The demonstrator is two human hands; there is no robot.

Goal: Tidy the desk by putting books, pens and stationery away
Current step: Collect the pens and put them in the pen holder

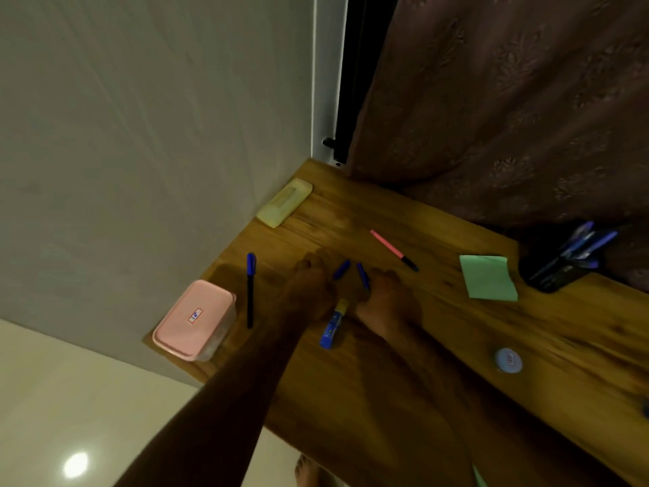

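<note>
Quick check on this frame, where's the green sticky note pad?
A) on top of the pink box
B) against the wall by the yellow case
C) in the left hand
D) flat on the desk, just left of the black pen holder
D: the green sticky note pad lies flat on the desk, beside the black pen holder at the right, far from the pink box and both hands.
</note>
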